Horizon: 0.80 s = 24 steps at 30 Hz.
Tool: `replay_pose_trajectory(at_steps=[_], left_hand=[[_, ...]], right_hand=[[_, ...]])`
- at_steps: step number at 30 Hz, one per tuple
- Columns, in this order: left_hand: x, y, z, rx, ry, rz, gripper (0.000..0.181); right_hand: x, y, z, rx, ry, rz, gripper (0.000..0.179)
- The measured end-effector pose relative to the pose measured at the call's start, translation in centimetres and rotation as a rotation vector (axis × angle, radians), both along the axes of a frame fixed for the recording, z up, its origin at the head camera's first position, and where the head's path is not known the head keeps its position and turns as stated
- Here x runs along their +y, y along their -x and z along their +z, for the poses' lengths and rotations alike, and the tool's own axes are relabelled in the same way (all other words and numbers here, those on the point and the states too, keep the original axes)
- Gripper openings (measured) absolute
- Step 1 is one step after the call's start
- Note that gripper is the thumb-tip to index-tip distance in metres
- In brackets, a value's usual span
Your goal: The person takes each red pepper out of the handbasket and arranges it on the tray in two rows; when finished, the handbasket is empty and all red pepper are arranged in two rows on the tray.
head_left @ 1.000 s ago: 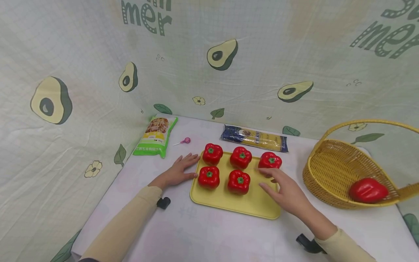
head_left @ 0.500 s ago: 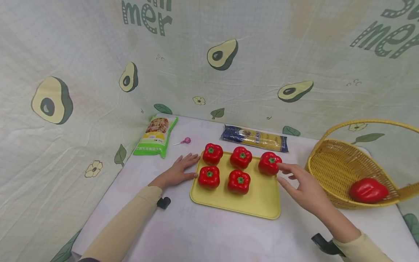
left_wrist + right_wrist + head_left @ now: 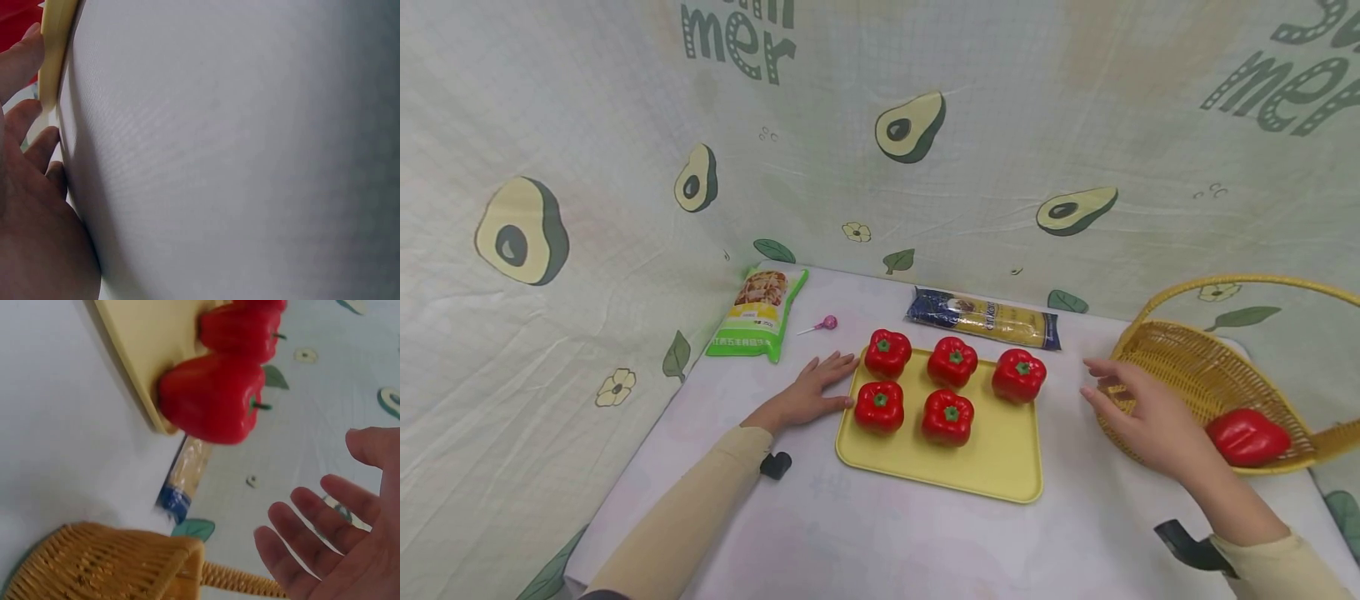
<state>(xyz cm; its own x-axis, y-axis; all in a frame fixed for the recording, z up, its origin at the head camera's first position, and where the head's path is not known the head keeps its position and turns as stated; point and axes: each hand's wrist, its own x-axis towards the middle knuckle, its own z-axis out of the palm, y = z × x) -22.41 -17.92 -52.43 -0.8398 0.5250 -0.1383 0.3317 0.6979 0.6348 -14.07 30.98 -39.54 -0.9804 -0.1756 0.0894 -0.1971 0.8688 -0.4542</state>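
Several red bell peppers stand upright on a yellow tray (image 3: 992, 471), three along its back, with the back-right bell pepper (image 3: 1018, 375) nearest the basket. My left hand (image 3: 808, 392) lies flat at the tray's left edge, fingers spread; in the left wrist view its thumb touches the tray rim (image 3: 55, 37). My right hand (image 3: 1157, 421) hovers in front of the wicker basket (image 3: 1187, 367), holding nothing, fingers loosely bent. Another red bell pepper (image 3: 1251, 435) lies on its side in the basket. In the right wrist view the fingers (image 3: 300, 550) are apart from the back-right pepper.
A blue and yellow pasta packet (image 3: 985, 317) lies behind the tray. At the back left are a green food bag (image 3: 760, 312) and a pink lollipop (image 3: 829, 322). The basket's handle arches high on the right. A printed cloth (image 3: 985, 192) hangs behind the table.
My right hand has drawn away from the back-right pepper and moved right, to the front of the basket. That pepper now stands uncovered on the tray. The left hand has stayed still.
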Motion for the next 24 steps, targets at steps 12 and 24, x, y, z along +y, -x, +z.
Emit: replay_pose_trajectory(at_steps=[12,24], left_hand=[[0.1,-0.1,0.0,-0.010,-0.008,-0.002,0.078],[-0.1,0.1,-0.3,0.003,-0.005,-0.009,0.078]], right_hand=[[4.3,1.5,0.3,-0.051,-0.059,-0.053,0.060],[9.4,2.4,0.1,-0.058,-0.104,-0.076,0.062]])
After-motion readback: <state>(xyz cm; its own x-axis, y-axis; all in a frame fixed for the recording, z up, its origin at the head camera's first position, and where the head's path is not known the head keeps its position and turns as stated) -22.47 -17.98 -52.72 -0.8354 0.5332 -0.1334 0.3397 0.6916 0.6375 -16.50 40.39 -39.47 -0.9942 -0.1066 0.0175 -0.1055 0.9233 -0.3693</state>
